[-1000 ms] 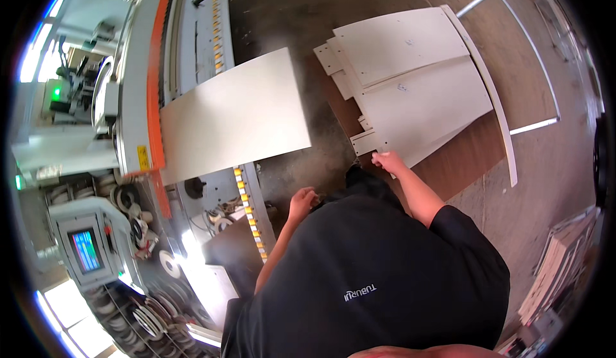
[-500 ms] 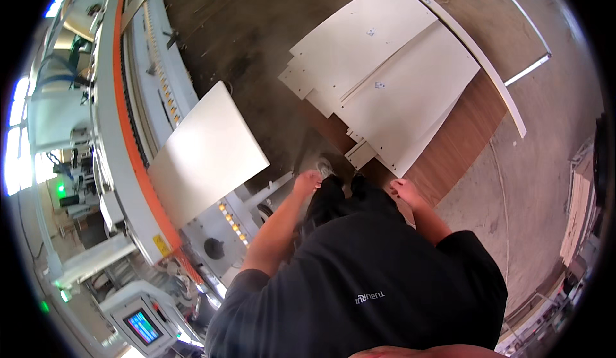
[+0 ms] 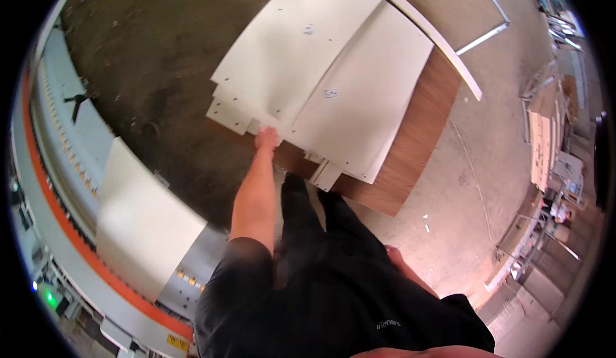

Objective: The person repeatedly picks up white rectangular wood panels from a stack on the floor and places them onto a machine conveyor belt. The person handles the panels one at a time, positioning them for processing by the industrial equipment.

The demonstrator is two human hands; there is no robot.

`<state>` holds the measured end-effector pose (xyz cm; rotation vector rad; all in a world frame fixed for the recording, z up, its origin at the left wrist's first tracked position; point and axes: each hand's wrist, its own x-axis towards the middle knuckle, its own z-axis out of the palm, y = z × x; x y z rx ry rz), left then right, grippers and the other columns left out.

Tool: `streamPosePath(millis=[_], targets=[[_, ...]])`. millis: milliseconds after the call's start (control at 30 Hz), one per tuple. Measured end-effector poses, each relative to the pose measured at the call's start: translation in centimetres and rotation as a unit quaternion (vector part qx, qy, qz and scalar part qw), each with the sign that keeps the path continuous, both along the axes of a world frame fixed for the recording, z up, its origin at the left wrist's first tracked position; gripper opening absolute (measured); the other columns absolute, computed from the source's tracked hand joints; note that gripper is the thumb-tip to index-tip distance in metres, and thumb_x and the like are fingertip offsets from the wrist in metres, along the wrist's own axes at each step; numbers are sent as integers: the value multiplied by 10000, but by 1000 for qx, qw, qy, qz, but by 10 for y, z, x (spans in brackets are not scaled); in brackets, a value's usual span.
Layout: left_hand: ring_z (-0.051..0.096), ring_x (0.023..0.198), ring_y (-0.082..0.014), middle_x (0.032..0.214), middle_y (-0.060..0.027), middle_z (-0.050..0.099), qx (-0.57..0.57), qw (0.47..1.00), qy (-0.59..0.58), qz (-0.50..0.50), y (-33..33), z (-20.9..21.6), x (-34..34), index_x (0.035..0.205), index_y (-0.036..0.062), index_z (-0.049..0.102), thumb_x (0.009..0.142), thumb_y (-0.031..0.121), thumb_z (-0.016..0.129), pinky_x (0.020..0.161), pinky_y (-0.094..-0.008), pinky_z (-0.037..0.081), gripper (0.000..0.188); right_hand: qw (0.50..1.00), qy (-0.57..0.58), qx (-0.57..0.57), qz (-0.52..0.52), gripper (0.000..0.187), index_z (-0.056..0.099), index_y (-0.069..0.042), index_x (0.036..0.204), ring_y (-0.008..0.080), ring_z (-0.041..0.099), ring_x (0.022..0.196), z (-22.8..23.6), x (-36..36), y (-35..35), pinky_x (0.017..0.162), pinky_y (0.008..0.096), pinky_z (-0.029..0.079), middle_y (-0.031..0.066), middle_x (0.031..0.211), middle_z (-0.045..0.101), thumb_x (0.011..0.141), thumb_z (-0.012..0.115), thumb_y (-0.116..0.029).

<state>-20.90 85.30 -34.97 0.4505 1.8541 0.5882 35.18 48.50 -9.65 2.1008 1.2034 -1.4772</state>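
My left hand [image 3: 266,138] reaches forward to the near edge of the stacked white panels, with its fingers curled at the rim of the left white panel [image 3: 298,43]. Beside that panel, and partly overlapping it, lies a right white panel [image 3: 372,95]. Both have small drilled holes and a little label. Smaller white strips [image 3: 326,175] stick out at the near side. Low by my right thigh hangs my right hand [image 3: 394,254], mostly hidden by my clothing. It is away from the panels, and its fingers cannot be made out.
Under the stack is a brown wood-grain board [image 3: 420,133], with a long white strip [image 3: 443,43] along the far right. At left, a long machine with an orange band [image 3: 77,249] carries another white panel [image 3: 144,220]. Stacked boards [image 3: 542,143] stand far right.
My left hand has gone forward from beside my leg to the panel stack's near edge. My view has turned right, and my right hand has dropped back beside my body.
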Motion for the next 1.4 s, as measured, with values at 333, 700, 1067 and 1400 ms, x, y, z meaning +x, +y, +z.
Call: streamPosePath(millis=[333,700,1067,1400], targets=[[676,962,-310,1176,-156,654,-2,988,117,100,77,-54,0,1235,-19,497,768,275,894,808,-437,557,680,990,-36,-31,-131,405,733,-39,1136,331,705,1038,12,-56,-8,904,407,529,184,1082,741,1022,503,-352],[662,901,-205,1155,-90,664,61,963,228,126,58,-76,14,1254,62,544,880,190,804,670,-380,574,474,989,-31,-14,-143,407,738,-53,1139,305,702,1038,-4,-30,6,904,384,526,158,1092,743,1013,552,-393],[626,799,-166,1036,-40,658,38,959,-143,243,50,-35,-13,1142,89,556,883,157,802,610,-343,525,364,986,-21,1,-165,388,745,-47,1125,272,710,1016,-8,-18,6,903,367,526,149,1078,751,1018,562,-372],[636,766,-150,1161,-19,648,51,935,-265,232,-79,131,75,1384,222,455,941,47,704,551,-299,573,538,997,51,25,-46,378,747,-64,1133,280,714,1017,-31,13,62,911,395,539,151,1089,752,968,627,-382]])
